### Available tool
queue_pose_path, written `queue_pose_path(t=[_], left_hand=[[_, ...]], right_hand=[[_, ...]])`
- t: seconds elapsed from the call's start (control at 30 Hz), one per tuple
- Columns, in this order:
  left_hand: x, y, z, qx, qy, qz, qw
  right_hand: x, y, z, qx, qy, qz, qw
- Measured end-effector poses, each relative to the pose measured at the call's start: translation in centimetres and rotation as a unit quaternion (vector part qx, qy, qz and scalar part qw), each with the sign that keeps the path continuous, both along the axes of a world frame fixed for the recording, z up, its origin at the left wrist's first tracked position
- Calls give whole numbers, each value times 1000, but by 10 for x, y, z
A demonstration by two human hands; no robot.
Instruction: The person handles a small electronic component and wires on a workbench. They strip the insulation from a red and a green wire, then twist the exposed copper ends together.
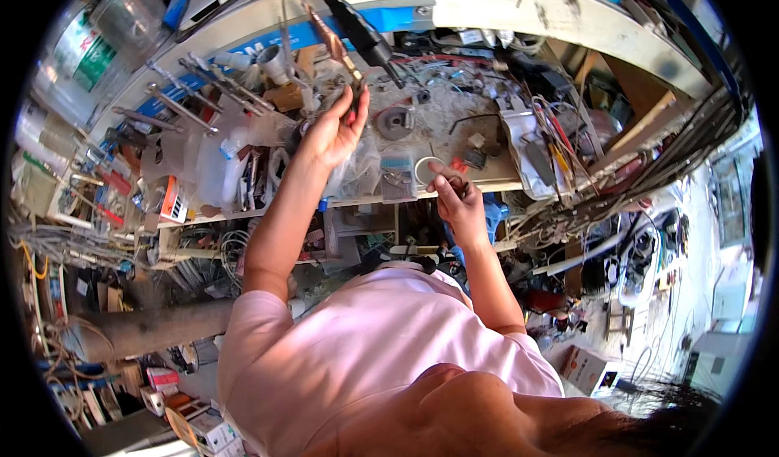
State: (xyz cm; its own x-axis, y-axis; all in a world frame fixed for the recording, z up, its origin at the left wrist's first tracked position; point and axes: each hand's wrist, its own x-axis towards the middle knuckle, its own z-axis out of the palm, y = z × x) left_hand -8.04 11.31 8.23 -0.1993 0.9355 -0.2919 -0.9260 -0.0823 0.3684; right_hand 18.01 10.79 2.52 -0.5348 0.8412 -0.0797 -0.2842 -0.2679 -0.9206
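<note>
Left hand (334,128) grips pliers (337,51) jutting above it.

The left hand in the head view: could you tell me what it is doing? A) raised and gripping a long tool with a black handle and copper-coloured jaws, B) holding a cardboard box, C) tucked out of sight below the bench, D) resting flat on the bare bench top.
A: the left hand is lifted above the cluttered bench, its fingers closed around a long tool with a black handle and copper-coloured arm.
</note>
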Motion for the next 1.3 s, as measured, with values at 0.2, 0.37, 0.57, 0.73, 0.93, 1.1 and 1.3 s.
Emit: queue_pose_path(t=[0.2,0.37,0.57,0.73,0.93,1.1,1.3], left_hand=[[89,-62,-31,-1,47,-128,991],[115,-88,-42,14,358,-236,903],[108,-99,-60,88,475,-311,818],[93,-112,-54,45,499,-392,771],[79,-118,-79,-2,466,-376,801],[98,-105,-85,16,393,-338,855],[111,-99,-69,22,426,-328,843]], right_hand=[[-3,-10,16,64,-14,-41,997],[8,-28,6,74,-31,-68,994],[22,-58,-11,108,-83,-76,988],[49,-62,-5,5,-47,-224,973],[80,-58,-24,-80,62,-275,956],[70,-68,-24,-116,26,-220,968],[41,-69,-22,-79,0,-171,982]])
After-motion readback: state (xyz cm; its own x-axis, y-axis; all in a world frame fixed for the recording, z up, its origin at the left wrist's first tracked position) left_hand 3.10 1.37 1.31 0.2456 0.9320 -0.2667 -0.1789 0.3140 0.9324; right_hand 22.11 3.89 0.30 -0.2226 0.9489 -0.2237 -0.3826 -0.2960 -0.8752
